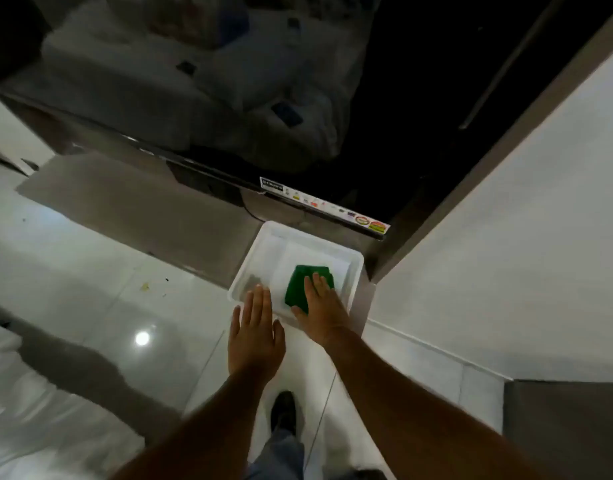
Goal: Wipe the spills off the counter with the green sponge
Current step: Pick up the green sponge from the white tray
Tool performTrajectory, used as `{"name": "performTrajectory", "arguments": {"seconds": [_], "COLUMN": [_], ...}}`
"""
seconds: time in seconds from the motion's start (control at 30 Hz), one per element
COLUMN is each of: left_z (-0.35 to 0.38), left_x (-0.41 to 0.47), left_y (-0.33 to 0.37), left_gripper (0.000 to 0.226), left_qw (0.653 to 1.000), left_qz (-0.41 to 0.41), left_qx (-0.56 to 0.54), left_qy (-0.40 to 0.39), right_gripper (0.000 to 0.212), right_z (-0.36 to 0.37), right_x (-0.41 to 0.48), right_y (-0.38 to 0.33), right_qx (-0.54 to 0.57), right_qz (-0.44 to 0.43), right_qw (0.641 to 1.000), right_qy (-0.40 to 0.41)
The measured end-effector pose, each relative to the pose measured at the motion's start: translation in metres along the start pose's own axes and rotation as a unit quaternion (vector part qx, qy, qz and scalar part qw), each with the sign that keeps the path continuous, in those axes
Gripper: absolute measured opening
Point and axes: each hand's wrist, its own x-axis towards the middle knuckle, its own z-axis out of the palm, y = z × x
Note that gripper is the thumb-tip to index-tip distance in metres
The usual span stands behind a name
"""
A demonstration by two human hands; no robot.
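The green sponge [298, 285] lies in a white plastic tray [312, 233] at the right end of a grey counter [142, 209]. My right hand [324, 313] is on the sponge, with its fingers across the top and the thumb at the near edge. My left hand [255, 337] hovers flat and open just in front of the tray's near-left rim, holding nothing. Yellowish crumbs [145, 286] and a few dark specks [166, 279] sit on the glossy white tiled surface to the left of the tray.
A large black screen [229, 98] with a sticker strip [326, 206] stands directly behind the tray. A white wall [506, 254] closes in on the right. A greyish patch [251, 282] lies in the tray's left part. My shoe [283, 410] shows below on the white tiles.
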Motion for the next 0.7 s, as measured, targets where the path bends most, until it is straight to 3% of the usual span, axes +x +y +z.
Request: {"name": "performTrajectory", "arguments": {"seconds": [0.3, 0.7], "left_z": [0.036, 0.014], "left_x": [0.000, 0.015], "left_y": [-0.041, -0.044], "left_gripper": [0.071, 0.072], "left_qw": [1.000, 0.999], "left_qz": [0.011, 0.046], "left_qx": [0.020, 0.026], "left_qy": [-0.021, -0.010], "right_gripper": [0.131, 0.079], "right_z": [0.031, 0.013], "right_x": [0.059, 0.069], "right_y": [-0.032, -0.017], "right_qx": [0.056, 0.030], "right_qz": [0.154, 0.151], "right_qw": [0.986, 0.988], "right_qy": [-0.010, 0.012]}}
